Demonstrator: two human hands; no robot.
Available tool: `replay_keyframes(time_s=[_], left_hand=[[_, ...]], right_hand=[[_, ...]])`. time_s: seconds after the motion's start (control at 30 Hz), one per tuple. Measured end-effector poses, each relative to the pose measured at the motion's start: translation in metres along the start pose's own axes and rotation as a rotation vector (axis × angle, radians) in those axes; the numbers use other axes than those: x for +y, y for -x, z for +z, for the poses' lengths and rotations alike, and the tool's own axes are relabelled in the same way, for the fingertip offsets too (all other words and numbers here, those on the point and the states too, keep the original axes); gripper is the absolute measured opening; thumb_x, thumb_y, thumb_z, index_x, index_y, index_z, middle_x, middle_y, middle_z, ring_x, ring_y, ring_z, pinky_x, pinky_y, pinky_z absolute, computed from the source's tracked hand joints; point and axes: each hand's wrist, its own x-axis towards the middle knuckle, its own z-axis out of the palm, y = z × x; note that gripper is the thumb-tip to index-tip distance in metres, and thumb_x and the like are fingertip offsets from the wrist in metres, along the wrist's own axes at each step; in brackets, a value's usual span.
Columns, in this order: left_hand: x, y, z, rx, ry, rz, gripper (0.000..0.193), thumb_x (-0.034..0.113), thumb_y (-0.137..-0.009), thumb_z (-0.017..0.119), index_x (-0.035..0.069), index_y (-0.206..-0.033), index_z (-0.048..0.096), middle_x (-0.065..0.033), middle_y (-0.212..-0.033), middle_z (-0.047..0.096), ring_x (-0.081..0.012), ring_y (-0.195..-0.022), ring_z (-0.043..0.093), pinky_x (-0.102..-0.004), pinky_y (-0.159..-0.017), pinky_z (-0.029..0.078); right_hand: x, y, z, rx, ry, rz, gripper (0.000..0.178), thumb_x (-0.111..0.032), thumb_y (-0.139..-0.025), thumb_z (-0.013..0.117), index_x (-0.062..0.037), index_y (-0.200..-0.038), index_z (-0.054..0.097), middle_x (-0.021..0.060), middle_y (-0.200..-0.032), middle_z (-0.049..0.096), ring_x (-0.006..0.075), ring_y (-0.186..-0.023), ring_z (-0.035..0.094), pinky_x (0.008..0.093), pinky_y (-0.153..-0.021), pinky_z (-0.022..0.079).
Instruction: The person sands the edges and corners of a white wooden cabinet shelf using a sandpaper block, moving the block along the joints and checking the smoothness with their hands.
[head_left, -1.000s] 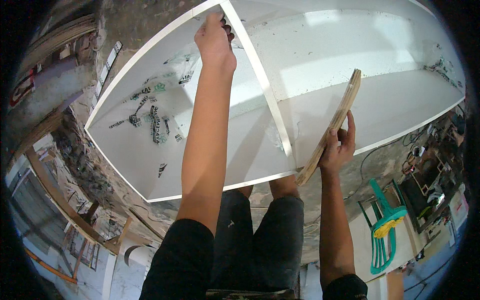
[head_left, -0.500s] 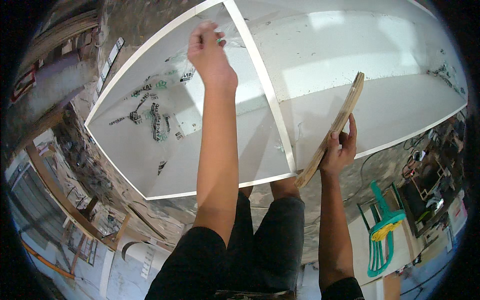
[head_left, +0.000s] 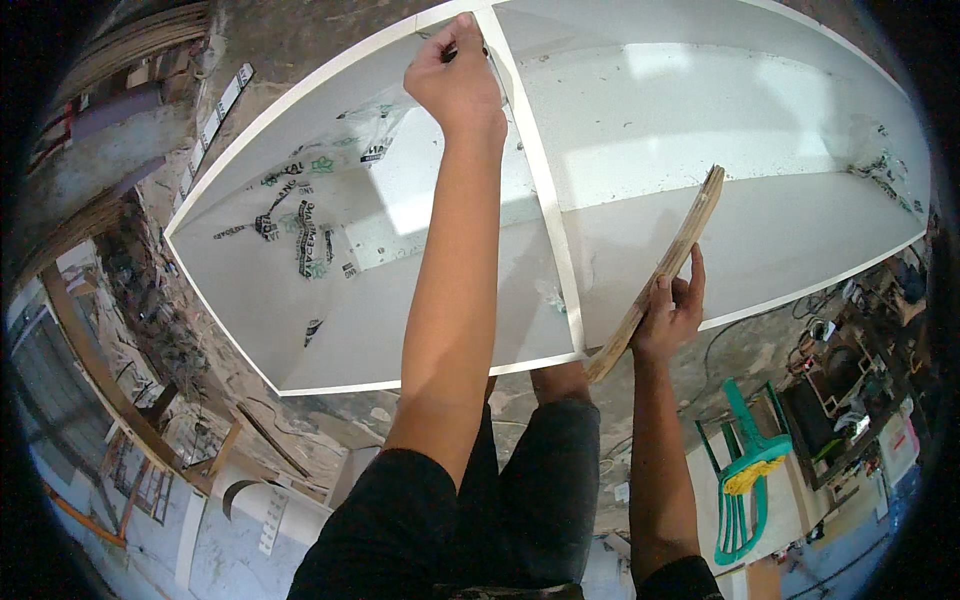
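Your left hand [head_left: 458,78] is stretched to the far end of the white cabinet [head_left: 330,330], where the centre divider [head_left: 535,190] meets the far edge. The fingers are curled shut around a small dark tool [head_left: 452,55] — most likely a pencil or marker, though its tip is too small to identify. The arm is fully extended because the joint lies at the far side of the carcass, which lies open-face up on the floor so both compartments can be reached from above.

Your right hand [head_left: 668,312] is closed on the lower part of a plywood strip [head_left: 668,262], thumb on one face and fingers wrapped over the other. The strip stands tilted on edge, its lower end near the front rim of the cabinet just right of the divider — apparently held ready beside the right compartment.

Printed protective film [head_left: 300,235] lines the left compartment. A green plastic chair [head_left: 745,470] stands on the floor to your right, well apart from the cabinet.
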Motion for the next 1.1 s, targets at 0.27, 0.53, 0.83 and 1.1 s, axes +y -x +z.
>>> replay_keyframes(time_s=[0.27, 0.53, 0.83, 1.1], left_hand=[[-0.018, -0.005, -0.006, -0.050, -0.272, 0.305, 0.017, 0.008, -0.098, 0.063, -0.006, -0.091, 0.068, -0.0055, -0.078, 0.065, -0.0111, -0.068, 0.056, -0.0274, -0.064, 0.046], [-0.020, -0.003, -0.006, -0.104, -0.110, 0.219, 0.008, 0.004, -0.099, 0.057, -0.001, -0.093, 0.059, -0.0023, -0.082, 0.060, -0.0096, -0.073, 0.053, -0.0273, -0.070, 0.044], [-0.016, 0.006, 0.003, -0.091, 0.233, 0.024, 0.007, -0.001, -0.101, 0.051, 0.004, -0.097, 0.055, -0.0056, -0.097, 0.063, -0.0136, -0.089, 0.059, -0.0296, -0.086, 0.049], [-0.015, 0.002, 0.002, -0.062, 0.209, 0.077, 0.015, -0.007, -0.100, 0.047, 0.005, -0.093, 0.052, -0.0073, -0.103, 0.063, -0.0163, -0.092, 0.061, -0.0308, -0.089, 0.052]], right_hand=[[-0.008, -0.001, 0.004, 0.019, -0.085, 0.029, 0.061, -0.020, -0.092, 0.059, -0.0033, -0.149, 0.044, 0.0033, -0.068, 0.059, 0.0092, -0.061, 0.051, 0.0240, -0.059, 0.040], [-0.007, -0.001, 0.003, 0.020, -0.047, 0.041, 0.062, -0.021, -0.092, 0.059, -0.0017, -0.149, 0.044, 0.0018, -0.067, 0.058, 0.0072, -0.059, 0.048, 0.0233, -0.057, 0.037], [-0.006, -0.002, 0.003, 0.019, -0.042, 0.041, 0.064, -0.025, -0.092, 0.061, -0.0026, -0.149, 0.044, 0.0040, -0.070, 0.060, 0.0086, -0.063, 0.053, 0.0242, -0.060, 0.041], [0.001, -0.002, 0.001, 0.054, 0.006, 0.001, 0.067, -0.024, -0.086, 0.071, -0.0054, -0.146, 0.049, 0.0102, -0.071, 0.070, 0.0164, -0.061, 0.067, 0.0307, -0.062, 0.054]])
